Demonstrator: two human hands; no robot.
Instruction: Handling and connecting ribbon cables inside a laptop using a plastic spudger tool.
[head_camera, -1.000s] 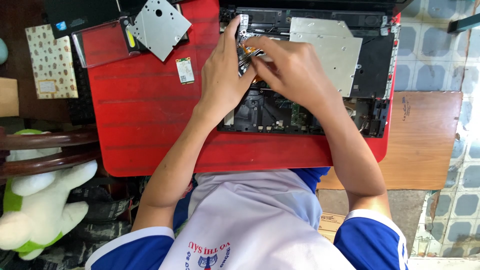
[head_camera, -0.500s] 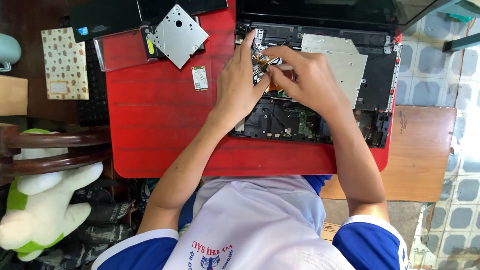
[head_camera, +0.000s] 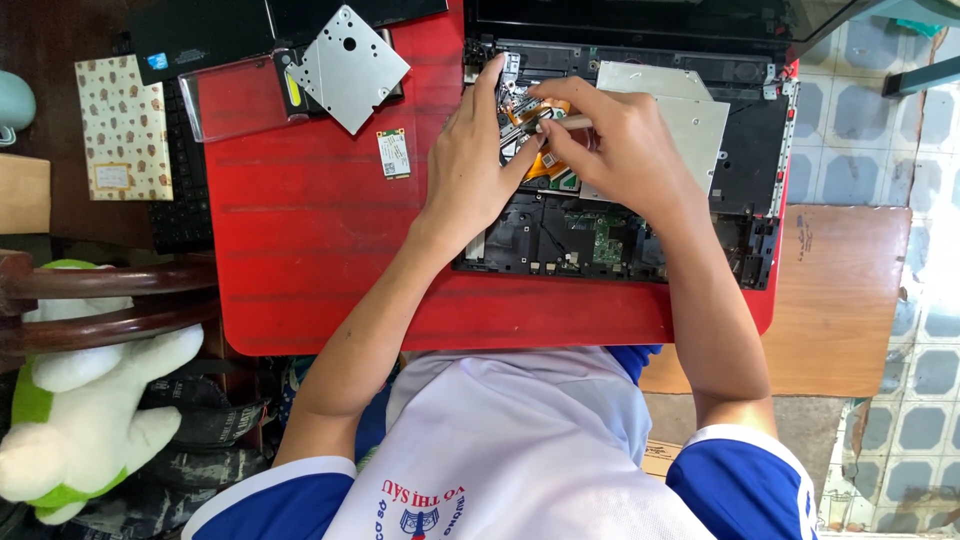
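An opened black laptop (head_camera: 752, 170) lies on a red table (head_camera: 300, 260), its circuit boards and a silver metal plate (head_camera: 695, 110) bared. My left hand (head_camera: 470, 170) rests flat on the laptop's inner left part, fingers reaching up beside a copper-coloured piece (head_camera: 548, 165). My right hand (head_camera: 625, 150) is closed around a thin light-handled tool (head_camera: 572, 123) whose tip points at that piece. The two hands touch over the board. The tool's tip is hidden by my fingers.
A silver drive caddy (head_camera: 347, 68) and a small green circuit card (head_camera: 393, 153) lie on the table's left part. A black keyboard (head_camera: 185, 210), a patterned notebook (head_camera: 122, 127) and a white-and-green plush toy (head_camera: 80, 420) lie further left. Wooden furniture (head_camera: 850, 290) stands on the right.
The view has shifted, so the table sits lower and further right in the picture. Both hands stay on the same spot of the laptop, with only small finger movements.
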